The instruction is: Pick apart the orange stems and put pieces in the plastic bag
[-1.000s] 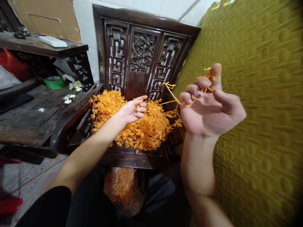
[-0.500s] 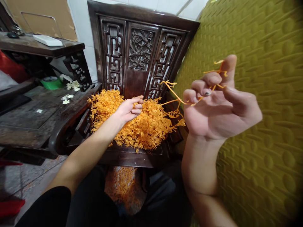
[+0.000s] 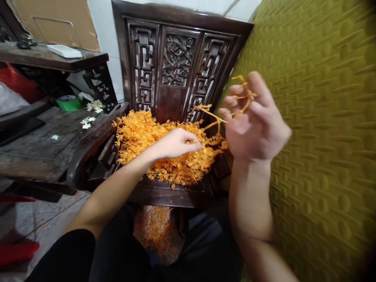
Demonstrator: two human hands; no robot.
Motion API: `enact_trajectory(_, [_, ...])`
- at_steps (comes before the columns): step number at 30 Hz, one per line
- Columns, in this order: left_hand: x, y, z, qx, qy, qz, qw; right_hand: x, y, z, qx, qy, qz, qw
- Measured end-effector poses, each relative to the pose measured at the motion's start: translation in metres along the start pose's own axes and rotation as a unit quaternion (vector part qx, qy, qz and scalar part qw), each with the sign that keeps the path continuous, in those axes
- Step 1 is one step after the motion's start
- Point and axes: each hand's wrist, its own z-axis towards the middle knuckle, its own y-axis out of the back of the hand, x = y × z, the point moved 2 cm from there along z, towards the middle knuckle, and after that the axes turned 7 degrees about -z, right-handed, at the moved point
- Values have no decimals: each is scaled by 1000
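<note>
A large heap of thin orange branching pieces [image 3: 138, 133] lies on the seat of a dark wooden chair [image 3: 173, 200]. Over its right half reaches my left hand [image 3: 179, 143], thumb and fingertips pinched together; whatever is between them is too small to make out. My right hand [image 3: 254, 125], slightly blurred, is raised to the right of the heap. Its fingers are curled around an orange branching stem [image 3: 217, 117], whose forked ends stick out to the left and above the fingers. The stem's lower branches hang close to the heap's right edge.
Behind the heap rises a carved chair back [image 3: 173, 94]. An olive textured panel [image 3: 320, 156] stands close on the right. At left, a wooden seat [image 3: 38, 152] holds green tape [image 3: 69, 103] and white flower-shaped pieces [image 3: 94, 105]. Orange bits lie below in a container [image 3: 158, 231].
My left hand has moved right across the heap, its fingers now pinched. My right hand has shifted left and turned, still with the orange stem.
</note>
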Motion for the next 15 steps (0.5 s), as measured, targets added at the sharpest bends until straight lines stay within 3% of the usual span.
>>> enact_trajectory(3, [-6, 21, -5, -84, 14, -11, 996, -14, 0, 0, -32, -48, -201, 978])
enact_trajectory(6, [-12, 39, -12, -122, 23, -11, 992, 6, -3, -8, -81, 8, -341, 936])
enact_trajectory(8, [-15, 45, -16, -123, 21, -25, 992, 26, -12, -13, -60, 114, -312, 941])
enact_trajectory(11, [-18, 48, -20, -116, 16, -132, 984, 39, -34, -16, 83, 221, -175, 956])
enact_trajectory(13, [-18, 48, -22, -103, 21, -248, 963, 31, -49, -16, 150, 227, -102, 957])
enact_trajectory(15, [-17, 49, -22, -88, 42, -341, 935, 16, -60, -15, 154, 195, -67, 966])
